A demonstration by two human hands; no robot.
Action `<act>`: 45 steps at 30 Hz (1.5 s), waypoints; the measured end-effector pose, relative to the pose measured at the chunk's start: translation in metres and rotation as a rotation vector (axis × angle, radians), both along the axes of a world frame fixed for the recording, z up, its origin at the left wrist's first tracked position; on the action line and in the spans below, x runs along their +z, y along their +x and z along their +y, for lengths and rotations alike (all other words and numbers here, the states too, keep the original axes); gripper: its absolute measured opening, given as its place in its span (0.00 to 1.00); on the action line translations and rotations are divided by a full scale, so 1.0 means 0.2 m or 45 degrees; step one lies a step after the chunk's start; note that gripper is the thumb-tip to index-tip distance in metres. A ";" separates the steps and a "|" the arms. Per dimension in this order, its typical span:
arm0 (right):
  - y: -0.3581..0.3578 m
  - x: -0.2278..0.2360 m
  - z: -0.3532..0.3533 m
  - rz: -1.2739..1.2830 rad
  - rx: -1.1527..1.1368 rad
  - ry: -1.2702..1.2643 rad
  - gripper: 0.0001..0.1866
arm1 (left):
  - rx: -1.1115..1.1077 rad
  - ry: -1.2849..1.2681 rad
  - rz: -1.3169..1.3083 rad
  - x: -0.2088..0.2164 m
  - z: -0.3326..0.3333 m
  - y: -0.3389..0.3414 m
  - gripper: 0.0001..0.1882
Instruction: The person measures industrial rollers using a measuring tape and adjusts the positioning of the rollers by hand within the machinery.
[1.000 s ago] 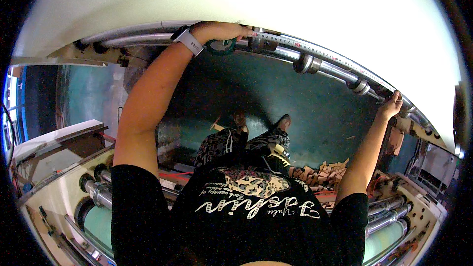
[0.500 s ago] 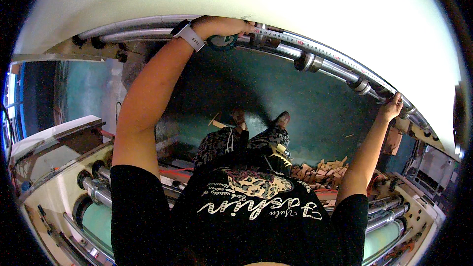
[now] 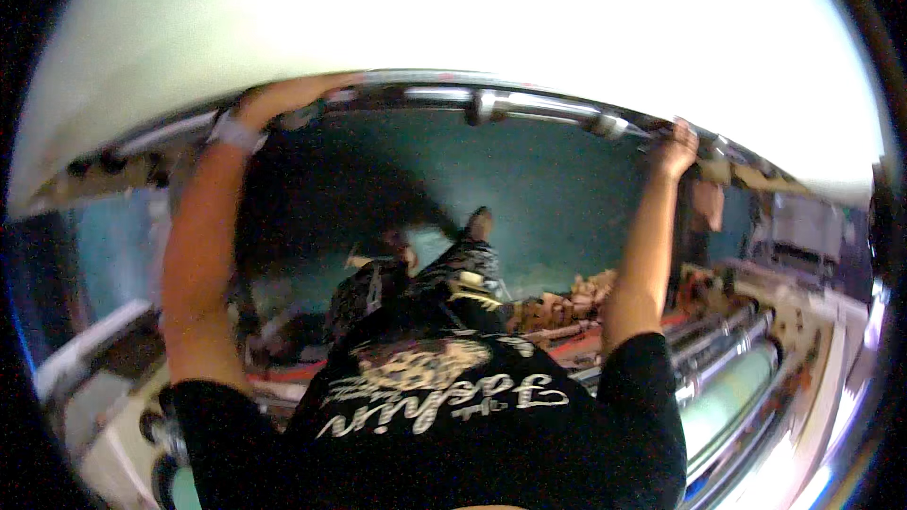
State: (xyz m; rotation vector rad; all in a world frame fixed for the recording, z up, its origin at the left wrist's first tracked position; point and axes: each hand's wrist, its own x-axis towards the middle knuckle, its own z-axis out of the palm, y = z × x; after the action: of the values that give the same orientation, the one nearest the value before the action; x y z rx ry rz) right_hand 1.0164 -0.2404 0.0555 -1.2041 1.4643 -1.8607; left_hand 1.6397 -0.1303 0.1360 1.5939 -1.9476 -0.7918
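A pale tape measure blade [image 3: 425, 76] is stretched along the metal shaft at the lower edge of a large white machine cover. At its left end my left hand [image 3: 300, 94], with a watch on the wrist, is closed on the tape measure; the dark round case [image 3: 302, 117] shows blurred under the hand. My right hand [image 3: 678, 146] pinches the other end of the blade, close to the shaft on the right. Metal collars [image 3: 487, 106] sit on the shaft between my hands. Motion blur hides the fine detail of my fingers.
The white cover [image 3: 453, 9] curves across the far side. Beneath the shaft lies a dark green floor [image 3: 539, 179]. Behind me, a heap of brown cardboard scraps [image 3: 572, 302] lies by more rollers, one with a green surface [image 3: 732, 387].
My view has turned and blurred, so the shaft and both hands appear further left, with the right hand higher. Both hands keep their hold on the stretched tape measure.
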 end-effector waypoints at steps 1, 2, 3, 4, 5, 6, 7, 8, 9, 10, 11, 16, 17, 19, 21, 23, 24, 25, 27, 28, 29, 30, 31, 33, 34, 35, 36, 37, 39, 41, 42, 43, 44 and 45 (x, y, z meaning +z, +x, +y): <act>0.12 0.02 -0.01 -0.025 -0.069 -0.022 0.06 | 0.090 0.229 0.038 0.05 0.03 0.00 0.22; 0.34 0.14 0.01 -0.104 -0.073 0.093 0.07 | 0.163 0.235 -0.024 0.05 0.07 0.04 0.22; 0.28 0.15 0.02 0.071 -0.103 0.098 0.07 | 0.180 0.229 -0.072 0.06 0.07 0.03 0.21; 0.22 0.13 0.03 0.239 -0.130 0.115 0.08 | 0.166 0.240 -0.080 0.06 0.05 0.02 0.21; 0.23 0.16 0.05 0.245 -0.080 0.131 0.07 | 0.175 0.263 -0.098 0.06 0.05 0.02 0.21; 0.25 0.18 0.07 0.251 -0.028 0.148 0.07 | 0.189 0.279 -0.120 0.07 0.06 0.01 0.20; 0.26 0.18 0.06 0.337 -0.054 0.027 0.06 | 0.204 0.301 -0.147 0.07 0.06 0.01 0.20; 0.24 0.19 0.08 0.239 -0.022 0.121 0.05 | 0.139 0.337 -0.120 0.07 0.04 0.01 0.17; 0.23 0.20 0.09 0.160 0.000 0.134 0.06 | 0.077 0.374 -0.093 0.07 0.03 0.02 0.15; 0.26 0.22 0.10 0.076 0.032 0.148 0.07 | 0.025 0.414 -0.069 0.06 0.02 0.03 0.14; 0.28 0.23 0.10 -0.007 0.039 0.159 0.07 | 0.017 0.387 -0.070 0.05 0.02 0.05 0.13; 0.27 0.19 0.06 -0.156 -0.013 0.122 0.07 | -0.093 0.205 -0.001 0.05 0.05 0.00 0.16; 0.30 0.17 0.04 -0.187 -0.031 0.107 0.08 | -0.113 0.218 -0.019 0.04 0.06 0.02 0.16; 0.31 0.19 0.05 -0.123 0.070 0.108 0.05 | -0.135 0.258 -0.066 -0.02 0.05 0.06 0.17; 0.25 0.14 0.04 -0.113 0.064 0.066 0.04 | -0.134 0.310 -0.026 -0.02 0.03 0.03 0.17; 0.21 0.16 0.06 -0.116 0.125 0.204 0.03 | -0.248 0.255 0.079 -0.06 -0.01 0.04 0.16; 0.23 0.16 0.06 -0.143 0.084 0.122 0.03 | -0.233 0.220 0.088 -0.06 -0.01 0.03 0.16; 0.21 0.15 0.05 -0.143 0.102 0.145 0.04 | -0.281 0.187 -0.020 -0.02 -0.02 0.02 0.17; 0.30 0.18 0.07 -0.150 0.167 0.178 0.05 | -0.231 0.230 -0.060 -0.01 -0.01 0.01 0.17; 0.45 0.26 0.10 -0.225 0.220 0.169 0.05 | -0.211 0.244 -0.042 -0.05 -0.02 0.03 0.17; 0.30 0.19 0.06 -0.148 0.213 0.152 0.05 | -0.211 0.224 -0.024 -0.04 -0.03 0.02 0.17; 0.14 0.11 0.02 -0.074 0.209 0.136 0.06 | -0.207 0.205 -0.007 -0.02 -0.03 0.00 0.16; 0.27 0.19 0.07 -0.140 0.198 0.098 0.07 | -0.229 0.147 -0.076 -0.02 -0.04 0.01 0.15; 0.07 0.07 -0.01 -0.113 0.240 0.159 0.03 | -0.203 0.155 -0.084 -0.03 -0.05 0.00 0.14; 0.09 0.07 -0.01 -0.120 0.333 0.148 0.04 | -0.185 0.169 -0.057 -0.04 -0.06 0.00 0.14; 0.11 0.07 -0.01 -0.128 0.268 0.174 0.04 | -0.173 0.172 -0.057 -0.06 -0.06 0.01 0.14; 0.13 0.08 -0.01 -0.136 0.201 0.200 0.04 | -0.162 0.175 -0.056 -0.07 -0.07 0.01 0.14; 0.18 0.10 0.00 -0.143 0.131 0.223 0.04 | -0.154 0.175 -0.056 -0.08 -0.07 0.01 0.14; 0.22 0.12 0.01 -0.116 0.152 0.233 0.04 | -0.155 0.172 -0.036 -0.10 -0.08 0.03 0.13; 0.21 0.12 0.02 -0.114 0.164 0.218 0.04 | -0.188 0.180 0.017 -0.09 -0.08 0.02 0.11; 0.20 0.12 0.02 -0.125 0.177 0.201 0.05 | -0.179 0.172 -0.007 -0.08 -0.08 0.02 0.11; 0.19 0.12 0.02 -0.134 0.188 0.184 0.07 | -0.170 0.164 -0.030 -0.08 -0.08 0.02 0.11; 0.17 0.11 0.01 -0.126 0.203 0.185 0.07 | -0.161 0.155 -0.054 -0.07 -0.08 0.02 0.10; 0.15 0.11 0.01 -0.119 0.217 0.186 0.07 | -0.168 0.164 -0.037 -0.06 -0.08 0.01 0.10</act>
State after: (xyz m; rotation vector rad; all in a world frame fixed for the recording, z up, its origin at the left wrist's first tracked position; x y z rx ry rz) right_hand 1.0459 -0.2380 0.0774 -1.1198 1.3766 -1.6448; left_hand 1.6422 -0.1453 0.1238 1.5698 -2.0772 -0.9699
